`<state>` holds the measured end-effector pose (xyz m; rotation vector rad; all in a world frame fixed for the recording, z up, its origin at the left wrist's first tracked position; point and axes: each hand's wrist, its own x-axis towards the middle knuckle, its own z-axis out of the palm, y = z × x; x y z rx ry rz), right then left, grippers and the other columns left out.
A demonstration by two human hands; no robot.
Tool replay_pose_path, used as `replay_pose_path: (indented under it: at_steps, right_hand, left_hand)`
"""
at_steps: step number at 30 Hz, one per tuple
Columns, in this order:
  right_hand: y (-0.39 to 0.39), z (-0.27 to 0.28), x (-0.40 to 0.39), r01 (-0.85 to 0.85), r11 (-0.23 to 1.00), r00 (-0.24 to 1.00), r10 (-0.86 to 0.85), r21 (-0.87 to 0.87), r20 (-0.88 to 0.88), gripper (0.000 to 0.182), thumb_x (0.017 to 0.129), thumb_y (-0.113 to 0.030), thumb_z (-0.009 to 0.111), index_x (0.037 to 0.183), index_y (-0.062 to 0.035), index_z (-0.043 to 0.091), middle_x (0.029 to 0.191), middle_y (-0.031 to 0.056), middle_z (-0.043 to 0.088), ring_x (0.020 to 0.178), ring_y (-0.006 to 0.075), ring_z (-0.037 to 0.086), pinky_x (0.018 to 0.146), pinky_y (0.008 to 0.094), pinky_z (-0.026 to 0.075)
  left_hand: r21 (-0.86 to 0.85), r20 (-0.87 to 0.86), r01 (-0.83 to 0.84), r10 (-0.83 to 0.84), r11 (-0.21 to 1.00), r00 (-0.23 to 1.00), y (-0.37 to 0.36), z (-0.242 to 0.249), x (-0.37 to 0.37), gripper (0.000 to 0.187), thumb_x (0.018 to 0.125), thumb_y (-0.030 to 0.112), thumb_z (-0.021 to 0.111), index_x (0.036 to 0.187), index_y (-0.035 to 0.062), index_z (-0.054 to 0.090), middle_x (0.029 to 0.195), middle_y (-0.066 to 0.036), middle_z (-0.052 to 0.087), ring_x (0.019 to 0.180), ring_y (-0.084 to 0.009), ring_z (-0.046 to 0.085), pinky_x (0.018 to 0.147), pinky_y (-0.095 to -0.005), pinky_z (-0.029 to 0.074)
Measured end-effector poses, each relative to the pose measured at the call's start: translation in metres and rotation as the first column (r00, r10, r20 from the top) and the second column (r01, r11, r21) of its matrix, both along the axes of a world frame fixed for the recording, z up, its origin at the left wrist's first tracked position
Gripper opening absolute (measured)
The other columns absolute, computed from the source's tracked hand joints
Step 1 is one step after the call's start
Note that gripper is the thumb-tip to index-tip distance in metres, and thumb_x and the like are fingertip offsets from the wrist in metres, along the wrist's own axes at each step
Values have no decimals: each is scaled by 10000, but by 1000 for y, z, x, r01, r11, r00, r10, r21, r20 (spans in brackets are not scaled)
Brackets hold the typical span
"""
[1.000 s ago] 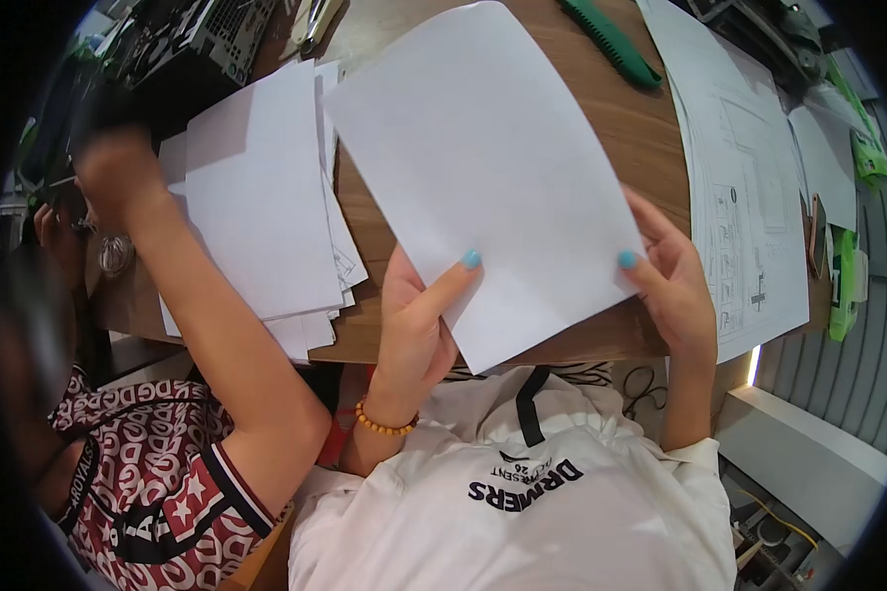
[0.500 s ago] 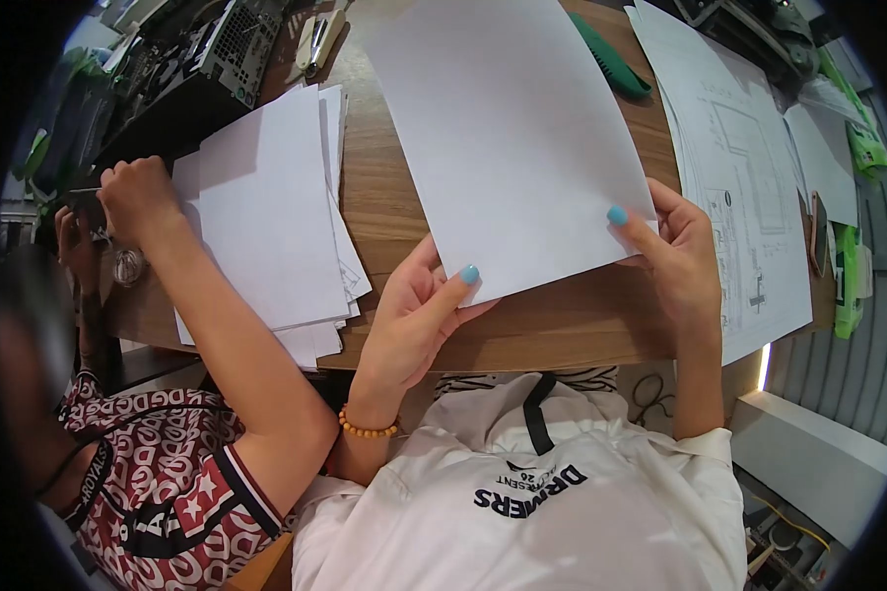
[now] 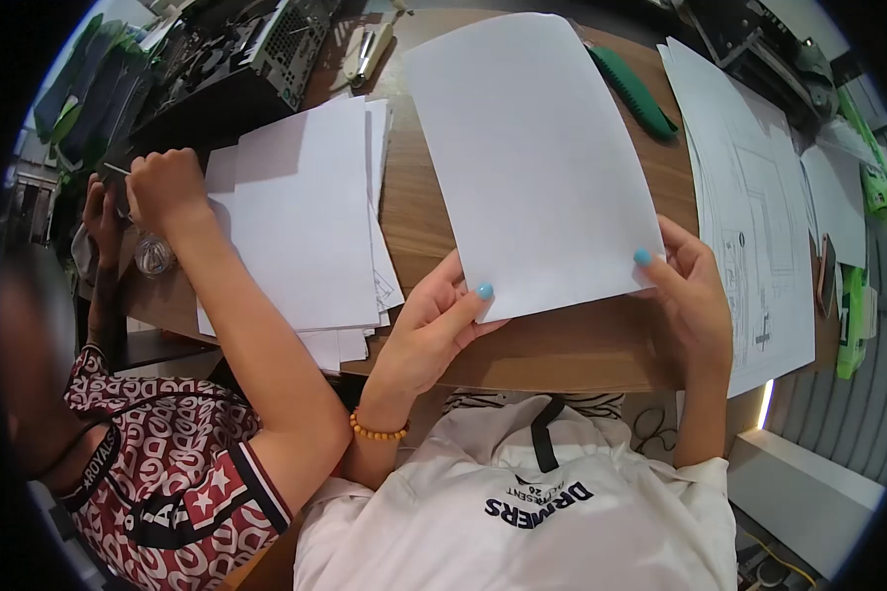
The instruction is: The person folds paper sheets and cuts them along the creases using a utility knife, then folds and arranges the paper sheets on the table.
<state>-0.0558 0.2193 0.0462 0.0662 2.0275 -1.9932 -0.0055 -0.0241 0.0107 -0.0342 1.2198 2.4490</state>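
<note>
A blank white sheet of paper (image 3: pixel 542 163) is held up over the wooden table, its near corners between my fingers. My left hand (image 3: pixel 434 325) pinches the near left corner, thumb on top and fingers underneath. At the near right corner, my right hand (image 3: pixel 688 281) grips the same sheet, also with the thumb above. Both thumbs have blue nails. To the left of the sheet lies a stack of white papers (image 3: pixel 301 217). On the right, beyond my right hand, are sheets with line drawings (image 3: pixel 759 217).
A green box cutter (image 3: pixel 633 94) and a stapler (image 3: pixel 367 51) lie at the far side of the table (image 3: pixel 572 355). An opened computer case (image 3: pixel 237 74) stands far left. A co-worker's arm (image 3: pixel 256 286) rests beside the stack. A phone (image 3: pixel 825 276) is at the right.
The whole view has shifted, so the table and papers appear lower and slightly to the right. Both my hands keep hold of the sheet, and its far edge has come into view.
</note>
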Motion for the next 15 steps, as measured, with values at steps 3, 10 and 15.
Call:
replay_pose_path:
  at_steps: [3,10,15]
  right_hand:
    - [2,4,1,-103,983,991,114,-150,68,475,810,-57,650,1233,62,470,971,121,648,846,124,637,754,245,537]
    - [2,-4,-1,-158,987,978,161,-36,133,495,820,-32,630,1263,64,432,994,142,638,869,143,641,801,259,537]
    - [-2,-4,-2,-154,987,980,157,-36,120,463,841,-28,606,1259,61,430,990,140,640,868,134,639,790,236,539]
  left_hand:
    - [-20,31,-53,54,998,998,-2,-4,1,462,957,88,408,1381,-17,257,1246,-92,502,1107,-143,534,950,-294,463]
    - [-16,68,-196,196,981,978,3,-7,4,441,936,50,431,1344,-60,306,1209,-132,535,1045,-170,588,885,-295,524]
    - [-108,17,-201,204,974,979,3,-8,7,428,962,121,424,1359,-9,329,1184,-65,552,1031,-117,578,877,-268,507]
